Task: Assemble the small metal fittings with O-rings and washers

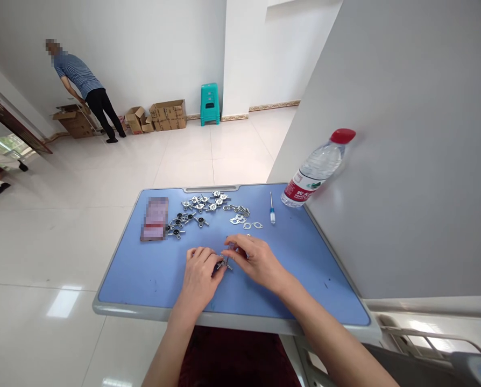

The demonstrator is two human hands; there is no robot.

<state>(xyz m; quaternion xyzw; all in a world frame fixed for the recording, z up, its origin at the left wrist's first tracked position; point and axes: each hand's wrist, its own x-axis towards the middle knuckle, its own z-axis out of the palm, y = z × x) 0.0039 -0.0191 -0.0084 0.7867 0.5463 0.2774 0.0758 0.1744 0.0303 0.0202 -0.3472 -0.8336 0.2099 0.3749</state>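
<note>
My left hand (200,271) is closed around a small metal part (224,264) just above the blue desktop (143,279). My right hand (250,258) pinches what looks like a short screwdriver (231,246) with a clear handle, its thin shaft pointing down at that part. Fingers hide much of both. Beyond my hands lie several metal fittings with black centres (190,217) and several shiny assembled fittings (212,206). To their right are loose flat oval plates (246,226) and a small heap of metal pieces (238,209).
A second screwdriver (272,215) with a blue-and-clear handle lies at the back right. A water bottle (315,172) stands by the grey panel (405,161). At left rests a phone (155,219). Cardboard boxes (168,115), stacked green stools (210,105) and a bending person (83,80) are farther off.
</note>
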